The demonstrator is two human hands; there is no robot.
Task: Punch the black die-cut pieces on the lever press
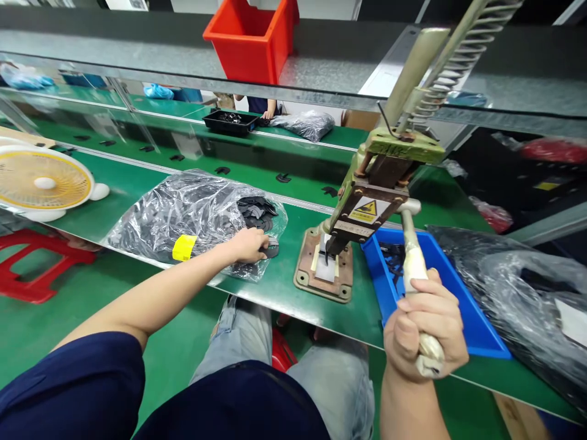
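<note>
Far left, mid-height: white-and-yellow fan (44, 174), cut by the frame edge; red stool (27, 266) below it on the green floor. Left of centre, a clear plastic bag (151, 214) full of dark flat pieces lies on the green table (275, 282), yellow label (184, 247) on its front. More dark pieces (257, 212) show at the bag's right end. Left hand (250, 245) at frame centre, over the bag's right end, thumb and fingers together, pinching one dark flat piece (271, 249) just beside the bag.

Top centre: red bin (250, 43) on the grey shelf. Below it, black tray (229, 121) on the far bench, a co-worker's hand (269, 112) near it. Black parts (223, 170) lie spaced out in a row behind the bag.

Right of centre: green hand press (367, 177) with a warning sticker, bolted-type base plate (305, 269) on the table, tool above a pale plate (325, 272). Its lever (409, 238) slants down to the lower right, where the right hand (431, 324) is wrapped tight around the handle. Blue bin (458, 311) behind that hand, dark parts inside. Far right: another plastic bag (541, 293).
</note>
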